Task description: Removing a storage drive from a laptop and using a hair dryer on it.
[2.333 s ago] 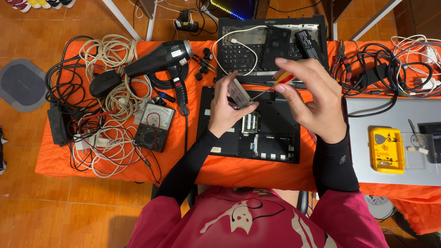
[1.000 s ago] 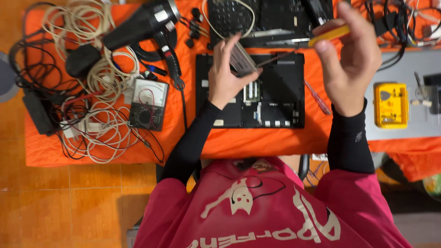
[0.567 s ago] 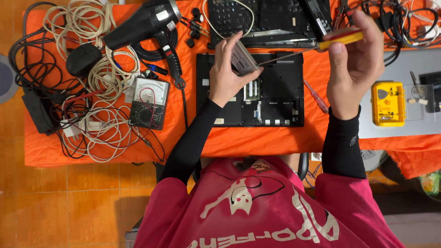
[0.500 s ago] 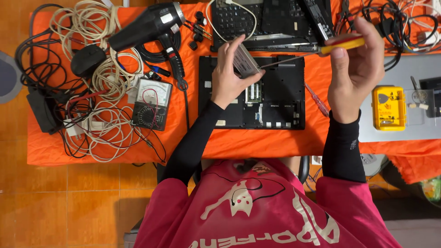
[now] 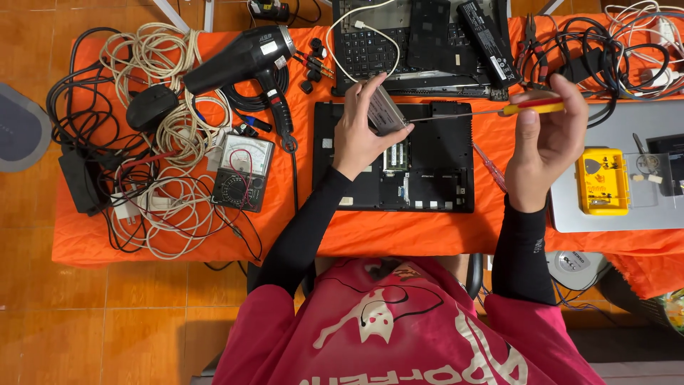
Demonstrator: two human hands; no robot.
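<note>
While left hand (image 5: 358, 135) grips a slim silver rectangular drive (image 5: 385, 112), right hand (image 5: 547, 139) at 3 o'clock pinches a yellow-and-red-handled screwdriver (image 5: 531, 108), tip at drive, black opened laptop base (image 5: 434, 171) beneath.

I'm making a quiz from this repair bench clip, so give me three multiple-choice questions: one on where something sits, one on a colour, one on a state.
1. Where is the analog multimeter?
A. left of the opened laptop base
B. on the silver laptop
C. on the floor

2. What colour is the table cover?
A. blue
B. orange
C. white

3. What does the left hand hold?
A. nothing
B. the hair dryer
C. a silver drive

Answers: 1 A, it lies among cables left of the base. 2 B, orange cloth shows all round. 3 C, fingers grip the drive above the base, while the right hand holds a screwdriver.
</note>
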